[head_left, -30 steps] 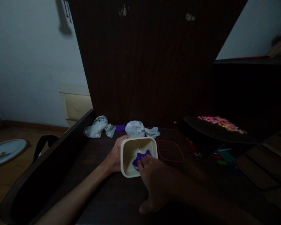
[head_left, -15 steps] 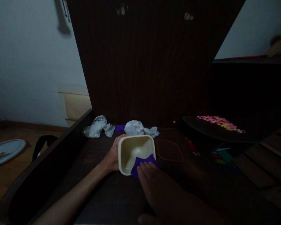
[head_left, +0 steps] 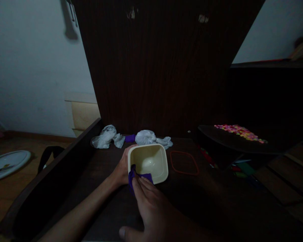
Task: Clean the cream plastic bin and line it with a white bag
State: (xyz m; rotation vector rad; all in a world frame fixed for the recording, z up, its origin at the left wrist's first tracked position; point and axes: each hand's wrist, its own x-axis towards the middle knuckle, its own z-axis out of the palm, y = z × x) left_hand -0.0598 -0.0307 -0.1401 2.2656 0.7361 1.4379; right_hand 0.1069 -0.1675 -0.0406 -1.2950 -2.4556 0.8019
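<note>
A cream plastic container [head_left: 155,163] is tilted with its open mouth toward me above the dark surface. My left hand [head_left: 122,168] grips its left side, the fingers partly hidden behind it. My right hand [head_left: 151,201] presses a purple cloth [head_left: 132,179] over the lower left rim and corner of the container. Its fingers lie over the cloth, with the thumb held apart. On the surface to the right lies a thin reddish-orange rounded frame [head_left: 184,163], looking like a lid or its rim.
White plastic bags [head_left: 146,137] and another bag [head_left: 107,137] lie along the back, with a folded purple piece [head_left: 130,138] between them. Small colourful pieces [head_left: 239,132] sit on a dark corner shelf [head_left: 217,137]. A raised wooden edge [head_left: 58,171] borders the left; a white round lid-like object [head_left: 8,164] is beyond.
My right hand has slid the purple cloth from the container's lower right side to its lower left corner. My left hand keeps its grip, and the container has tilted slightly.
</note>
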